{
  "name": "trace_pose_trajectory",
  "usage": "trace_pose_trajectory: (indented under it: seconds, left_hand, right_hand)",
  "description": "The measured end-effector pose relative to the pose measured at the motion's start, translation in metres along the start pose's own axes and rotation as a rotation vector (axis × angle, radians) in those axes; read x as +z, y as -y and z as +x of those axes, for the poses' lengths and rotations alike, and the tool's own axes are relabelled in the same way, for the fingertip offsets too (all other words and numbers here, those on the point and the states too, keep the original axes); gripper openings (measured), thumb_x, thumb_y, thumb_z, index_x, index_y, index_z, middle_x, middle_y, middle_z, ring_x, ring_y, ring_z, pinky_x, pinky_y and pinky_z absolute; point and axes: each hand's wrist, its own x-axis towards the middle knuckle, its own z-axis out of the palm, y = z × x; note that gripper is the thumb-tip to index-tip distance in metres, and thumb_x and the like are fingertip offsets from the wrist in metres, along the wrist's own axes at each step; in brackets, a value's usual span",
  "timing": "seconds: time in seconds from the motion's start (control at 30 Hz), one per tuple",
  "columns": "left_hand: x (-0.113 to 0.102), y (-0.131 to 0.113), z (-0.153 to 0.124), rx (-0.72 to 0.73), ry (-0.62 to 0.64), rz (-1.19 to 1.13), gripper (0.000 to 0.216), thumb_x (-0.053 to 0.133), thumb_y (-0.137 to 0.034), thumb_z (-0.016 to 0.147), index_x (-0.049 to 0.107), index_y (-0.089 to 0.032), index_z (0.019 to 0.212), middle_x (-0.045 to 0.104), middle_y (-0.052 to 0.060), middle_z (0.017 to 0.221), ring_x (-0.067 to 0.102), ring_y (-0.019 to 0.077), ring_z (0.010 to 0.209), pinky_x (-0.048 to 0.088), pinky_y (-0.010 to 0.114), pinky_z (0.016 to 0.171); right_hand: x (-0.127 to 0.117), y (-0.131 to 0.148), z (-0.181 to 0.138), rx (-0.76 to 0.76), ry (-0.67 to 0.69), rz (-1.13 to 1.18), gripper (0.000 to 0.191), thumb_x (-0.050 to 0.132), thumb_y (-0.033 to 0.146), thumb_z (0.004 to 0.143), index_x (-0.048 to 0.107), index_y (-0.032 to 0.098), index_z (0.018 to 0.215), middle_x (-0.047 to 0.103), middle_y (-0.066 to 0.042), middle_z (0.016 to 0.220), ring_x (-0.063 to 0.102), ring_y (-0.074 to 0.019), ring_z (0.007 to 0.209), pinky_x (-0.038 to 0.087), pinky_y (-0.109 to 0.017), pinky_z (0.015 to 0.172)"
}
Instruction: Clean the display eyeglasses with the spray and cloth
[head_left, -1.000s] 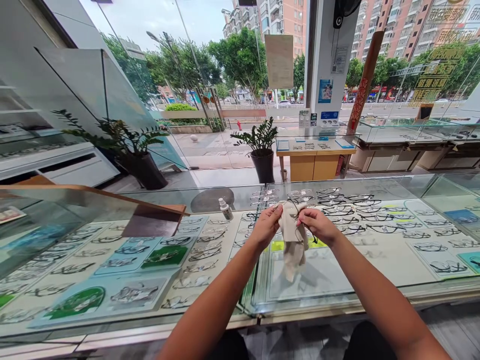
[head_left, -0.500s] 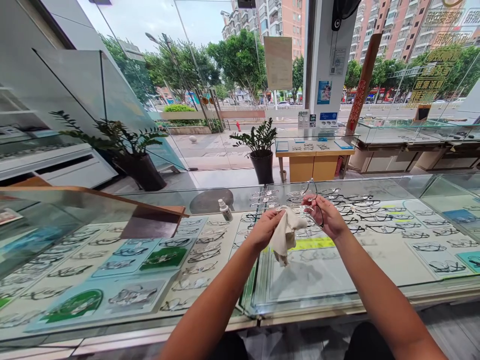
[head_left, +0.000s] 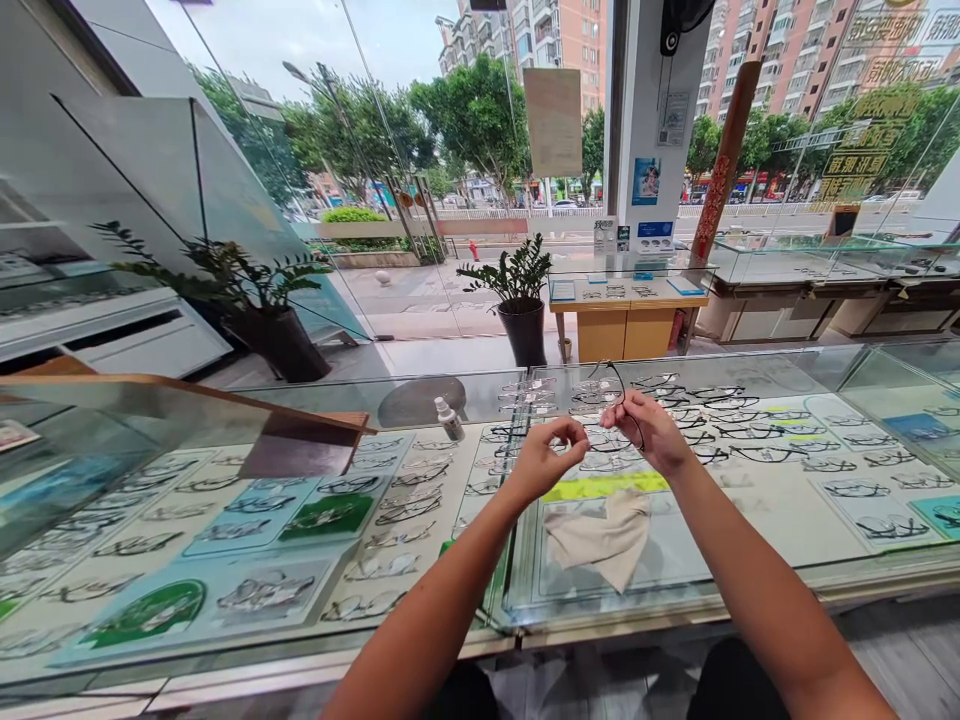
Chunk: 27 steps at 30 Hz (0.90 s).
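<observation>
My right hand (head_left: 654, 432) pinches a pair of glasses (head_left: 622, 381) with a thin dark temple, raised above the glass counter. Its lenses are hard to separate from the frames displayed below. Close to it on the left, my left hand (head_left: 549, 458) has its fingers curled towards the thumb; whether they grip the rim of the glasses, I cannot make out. A beige cloth (head_left: 600, 540) lies crumpled on the counter top (head_left: 675, 560) beneath my hands.
A small white spray bottle (head_left: 449, 419) stands on the counter to the left. Under the glass lie rows of eyeglass frames (head_left: 416, 505). A brown wooden panel (head_left: 300, 445) rests at the left. Beyond the counter are a potted plant (head_left: 523, 325) and a low display table (head_left: 626, 305).
My left hand has let go of the cloth, which now lies on the counter. That hand is now curled beside the glasses. My right hand still holds them.
</observation>
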Motion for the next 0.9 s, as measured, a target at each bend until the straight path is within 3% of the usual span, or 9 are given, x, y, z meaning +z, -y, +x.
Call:
trace_pose_trajectory:
  seconds: [0.13,0.23,0.33,0.4,0.7,0.9]
  left_hand:
    - [-0.002,0.004,-0.001,0.131,-0.230,0.125,0.022,0.064,-0.033,0.095,0.072,-0.019,0.080,0.075,0.002,0.075,0.064,0.0146,0.069,0.051,0.028,0.069]
    - [-0.002,0.004,-0.001,0.322,-0.383,0.282,0.019,0.065,-0.036,0.098,0.073,-0.020,0.103,0.080,0.008,0.102,0.073,0.0204,0.094,0.057,0.034,0.082]
    - [-0.001,0.005,0.000,0.512,-0.421,0.447,0.055,0.078,-0.042,0.091,0.060,-0.021,0.138,0.072,0.015,0.137,0.067,0.0287,0.126,0.054,0.046,0.105]
    - [-0.001,0.007,0.001,0.562,-0.393,0.520,0.068,0.080,-0.044,0.090,0.053,-0.023,0.149,0.069,0.016,0.143,0.064,0.0301,0.131,0.052,0.048,0.111]
    - [-0.001,0.018,0.003,0.606,-0.397,0.641,0.068,0.081,-0.048,0.088,0.056,-0.023,0.147,0.075,0.013,0.129,0.069,0.0300,0.119,0.053,0.047,0.106]
    - [-0.002,0.021,0.004,0.623,-0.440,0.673,0.057,0.078,-0.047,0.091,0.061,-0.022,0.139,0.077,0.013,0.125,0.072,0.0287,0.115,0.054,0.045,0.102]
  right_hand:
    - [-0.001,-0.003,0.001,-0.053,0.017,-0.184,0.038,0.079,0.054,0.086,0.062,0.023,0.073,0.070,-0.002,0.074,0.066,-0.0196,0.079,0.050,-0.035,0.085]
    - [-0.003,-0.005,0.002,-0.056,0.074,-0.267,0.039,0.077,0.055,0.087,0.063,0.022,0.072,0.071,-0.002,0.071,0.065,-0.0196,0.075,0.049,-0.036,0.083]
    - [-0.006,-0.007,0.003,-0.030,0.143,-0.305,0.040,0.076,0.056,0.088,0.063,0.022,0.072,0.071,-0.002,0.070,0.064,-0.0197,0.073,0.050,-0.037,0.083]
    - [-0.008,-0.007,0.003,-0.009,0.168,-0.310,0.039,0.076,0.055,0.088,0.063,0.022,0.072,0.071,-0.002,0.069,0.064,-0.0197,0.072,0.050,-0.037,0.082]
    - [-0.013,-0.008,0.004,0.049,0.225,-0.326,0.036,0.075,0.051,0.088,0.062,0.022,0.070,0.071,-0.001,0.066,0.064,-0.0198,0.069,0.049,-0.037,0.081]
    - [-0.014,-0.007,0.007,0.039,0.222,-0.379,0.035,0.075,0.053,0.086,0.066,0.021,0.072,0.072,-0.003,0.072,0.067,-0.0215,0.076,0.051,-0.039,0.084]
